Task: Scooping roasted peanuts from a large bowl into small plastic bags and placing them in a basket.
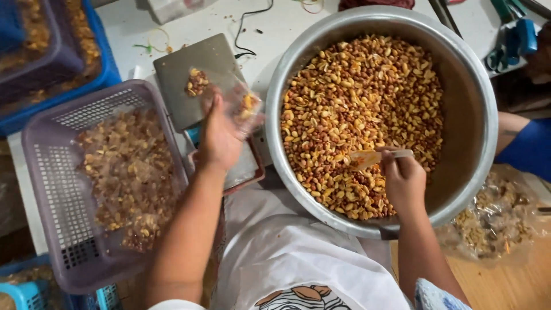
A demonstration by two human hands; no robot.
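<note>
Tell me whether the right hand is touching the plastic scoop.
Touching. The head view shows the right hand closed around the plastic scoop handle, above the nut mix in the metal bowl.

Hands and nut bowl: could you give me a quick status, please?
Left hand holds clear bag over scale. Right hand holds scoop in nut bowl. Nothing in the way.

Bowl (476, 109) fills 1 to 3 o'clock. Basket (40, 172) blocks 9 o'clock, scale (178, 74) 11 o'clock. Bare table (264, 34) at 12.
</note>
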